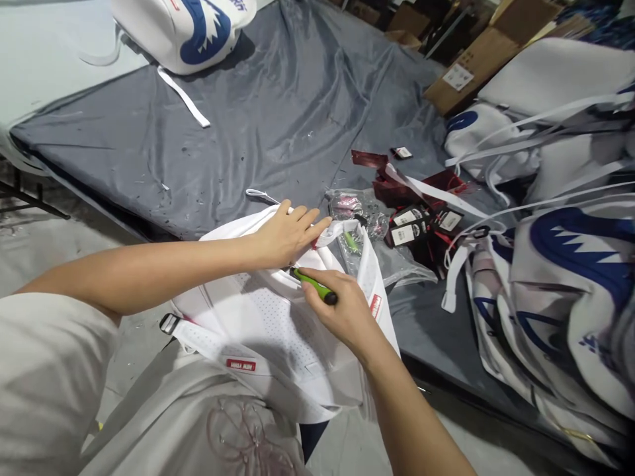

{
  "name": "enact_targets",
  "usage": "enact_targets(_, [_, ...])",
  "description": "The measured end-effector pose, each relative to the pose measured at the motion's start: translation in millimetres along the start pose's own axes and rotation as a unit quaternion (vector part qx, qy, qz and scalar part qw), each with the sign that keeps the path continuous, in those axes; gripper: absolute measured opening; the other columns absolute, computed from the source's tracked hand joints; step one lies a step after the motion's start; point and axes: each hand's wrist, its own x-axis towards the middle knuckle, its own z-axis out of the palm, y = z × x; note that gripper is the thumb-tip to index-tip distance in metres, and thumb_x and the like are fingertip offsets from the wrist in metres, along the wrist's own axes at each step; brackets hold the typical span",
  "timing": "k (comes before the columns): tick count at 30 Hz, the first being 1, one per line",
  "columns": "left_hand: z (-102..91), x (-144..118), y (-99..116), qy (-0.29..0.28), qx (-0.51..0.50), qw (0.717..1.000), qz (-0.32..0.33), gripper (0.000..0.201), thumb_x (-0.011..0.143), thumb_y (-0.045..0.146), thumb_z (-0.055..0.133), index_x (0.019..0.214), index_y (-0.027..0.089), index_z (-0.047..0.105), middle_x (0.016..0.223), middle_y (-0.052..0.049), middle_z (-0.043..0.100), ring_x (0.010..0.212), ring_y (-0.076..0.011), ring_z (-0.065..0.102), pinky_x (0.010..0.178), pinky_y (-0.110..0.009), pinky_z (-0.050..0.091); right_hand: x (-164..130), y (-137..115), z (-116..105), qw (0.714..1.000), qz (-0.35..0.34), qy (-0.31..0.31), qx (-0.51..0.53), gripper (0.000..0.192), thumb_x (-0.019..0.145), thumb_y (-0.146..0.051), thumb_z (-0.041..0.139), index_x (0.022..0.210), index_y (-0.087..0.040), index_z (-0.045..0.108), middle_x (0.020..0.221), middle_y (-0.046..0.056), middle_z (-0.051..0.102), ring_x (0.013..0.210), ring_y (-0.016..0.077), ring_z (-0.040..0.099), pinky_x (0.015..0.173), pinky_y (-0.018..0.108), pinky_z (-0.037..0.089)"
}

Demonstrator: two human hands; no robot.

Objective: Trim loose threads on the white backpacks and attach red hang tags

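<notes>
A white backpack with dotted mesh and red labels leans against my body at the table's near edge. My left hand lies across its top, fingers stretched out and spread over the fabric; its thumb is hidden. My right hand is closed around a slim green tool with black ends. The tool's tip points left at the fabric just below my left hand, and I cannot make out its working end. A white shoulder strap with a black buckle crosses the front of the backpack.
Grey cloth covers the table. Black tags, dark red scraps and clear plastic bags lie beyond the backpack. White-and-blue backpacks are piled on the right, another backpack stands far left, and a cardboard box is behind.
</notes>
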Motion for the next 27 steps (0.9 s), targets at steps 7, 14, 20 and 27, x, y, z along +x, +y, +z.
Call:
enact_targets(7, [-11.3, -2, -19, -0.080, -0.014, 0.996, -0.043, 0.099, 0.081, 0.040, 0.073, 0.160, 0.022, 0.016, 0.168, -0.017, 0.012, 0.153, -0.0419, 0.014, 0.115, -0.059, 0.027, -6, -5, -5, 0.992, -0.052, 0.027, -0.115, 0.029, 0.091, -0.021, 0.055, 0.115, -0.019, 0.072, 0.100, 0.007, 0.076, 0.092, 0.0269, 0.068, 0.087, 0.044, 0.048])
enact_targets(14, [-5.9, -4, -21, -0.078, -0.015, 0.995, -0.056, 0.097, 0.082, 0.044, 0.069, 0.160, 0.022, 0.016, 0.169, -0.015, 0.011, 0.149, -0.0399, 0.022, 0.110, -0.052, 0.035, -2, 2, 0, 0.994, -0.063, 0.050, -0.067, 0.027, 0.088, -0.018, 0.058, 0.111, -0.019, 0.073, 0.095, 0.007, 0.074, 0.091, 0.0243, 0.067, 0.087, 0.042, 0.048])
enact_targets(20, [-9.0, -3, -20, -0.083, -0.007, 0.995, -0.059, 0.093, 0.082, 0.042, 0.068, 0.159, 0.020, 0.020, 0.168, -0.016, 0.015, 0.144, -0.0375, 0.031, 0.106, -0.049, 0.037, 13, -5, 4, 0.995, -0.052, -0.009, -0.088, 0.027, 0.087, -0.019, 0.060, 0.110, -0.019, 0.074, 0.088, 0.006, 0.074, 0.087, 0.0242, 0.068, 0.086, 0.042, 0.046])
enact_targets(27, [-6.3, 0, -22, -0.093, -0.010, 0.994, -0.048, 0.092, 0.082, 0.039, 0.065, 0.159, 0.019, 0.019, 0.169, -0.014, 0.012, 0.143, -0.0383, 0.030, 0.107, -0.050, 0.036, 19, -11, 11, 0.993, -0.038, 0.006, -0.108, 0.026, 0.087, -0.019, 0.059, 0.109, -0.021, 0.074, 0.094, 0.007, 0.076, 0.090, 0.0242, 0.069, 0.086, 0.041, 0.045])
